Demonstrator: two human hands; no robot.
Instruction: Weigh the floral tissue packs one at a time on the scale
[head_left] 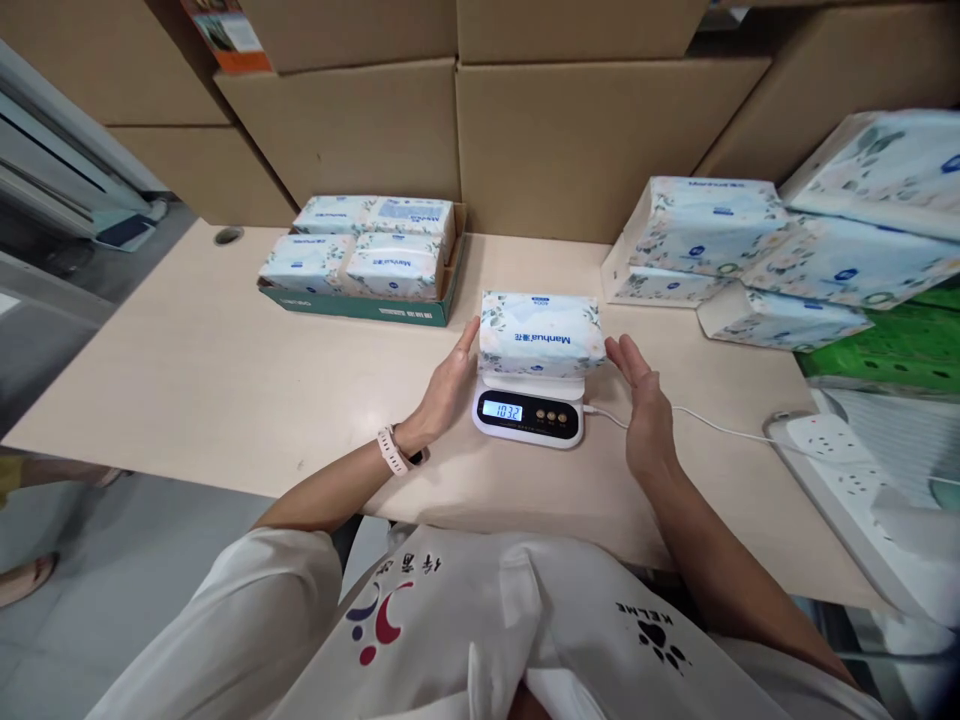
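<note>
A pack of tissues (541,325) with a floral print rests on the small white digital scale (528,432). The scale's lit display shows digits that look like 1032; I cannot make out a decimal point. At the pack's left side, my left hand (448,388) is held with fingers stretched out, close to or lightly touching its edge. To the right of the pack, my right hand (649,415) is open, its fingers extended and a small gap between fingertips and pack. Neither hand grips anything.
A shallow green box (360,305) holding several tissue packs stands at the back left. More tissue packs (705,225) are piled at the right. Large cardboard boxes (555,150) line the back. A white cable (720,415) runs from the scale towards a power strip (829,440).
</note>
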